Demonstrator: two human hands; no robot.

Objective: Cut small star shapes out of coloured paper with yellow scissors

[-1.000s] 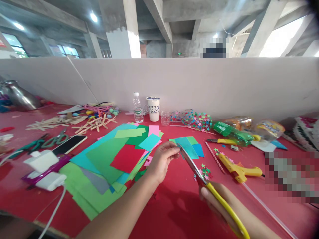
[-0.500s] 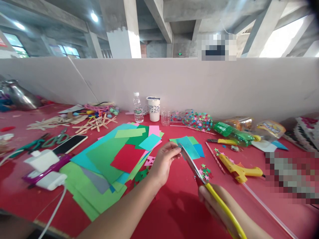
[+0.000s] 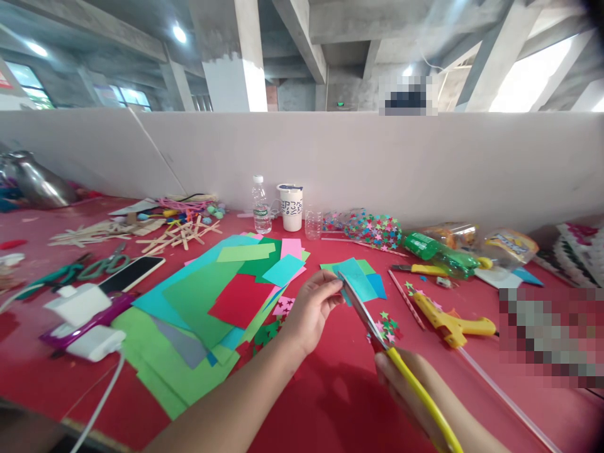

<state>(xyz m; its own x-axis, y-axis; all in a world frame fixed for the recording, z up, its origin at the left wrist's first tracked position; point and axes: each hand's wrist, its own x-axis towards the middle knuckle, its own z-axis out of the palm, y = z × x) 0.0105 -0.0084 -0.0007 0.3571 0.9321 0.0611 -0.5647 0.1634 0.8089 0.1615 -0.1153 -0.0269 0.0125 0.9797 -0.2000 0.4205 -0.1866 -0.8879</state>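
Observation:
My right hand [image 3: 406, 371] is closed round the yellow handles of a pair of scissors [image 3: 415, 390], whose blades point up and to the left. My left hand [image 3: 314, 308] pinches a small blue piece of paper right at the blade tips; fingers hide most of it. Just behind the tips, a turquoise sheet [image 3: 361, 282] lies over green and blue paper on the red table [image 3: 325, 402]. Small star cutouts [image 3: 387, 327] in green, pink and red are scattered beside the blades. More pink stars [image 3: 284, 306] and green ones lie left of my left wrist.
Coloured sheets [image 3: 202, 296] spread across the left, near a phone [image 3: 134, 275] and a purple power strip [image 3: 85, 324]. A water bottle [image 3: 261, 211], a paper cup [image 3: 291, 211] and a star-covered bottle [image 3: 375, 229] stand or lie along the partition. Right: a yellow glue gun [image 3: 453, 321] and green bottle [image 3: 438, 251].
Almost nothing differs. Both hands and the scissors hold nearly the same place, with the blades at the paper; the view has shifted very slightly.

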